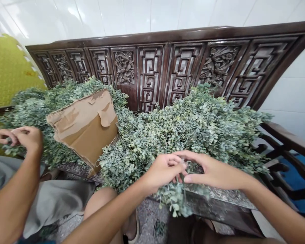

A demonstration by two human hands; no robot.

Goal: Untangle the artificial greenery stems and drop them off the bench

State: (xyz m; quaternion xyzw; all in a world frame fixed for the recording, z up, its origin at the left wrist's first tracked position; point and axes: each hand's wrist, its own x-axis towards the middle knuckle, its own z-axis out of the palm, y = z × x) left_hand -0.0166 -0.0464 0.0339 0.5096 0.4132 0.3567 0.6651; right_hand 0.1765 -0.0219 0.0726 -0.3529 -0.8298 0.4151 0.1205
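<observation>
A big heap of artificial green leafy sprigs [193, 128] lies across a low table in front of me. My left hand [161, 171] is closed in a pinch on a sprig [176, 200] that hangs over the table's near edge. My right hand [215, 174] meets it from the right, with its thumb and fingers closed on the same sprig's stem. The fingertips of both hands touch at the stem.
A torn cardboard box [86, 125] sits in the greenery at the left. A carved dark wooden bench back [152, 67] stands behind, a wooden chair arm [287, 135] at the right. Another person's hands [22, 137] work the greenery at far left, above grey shorts [53, 200].
</observation>
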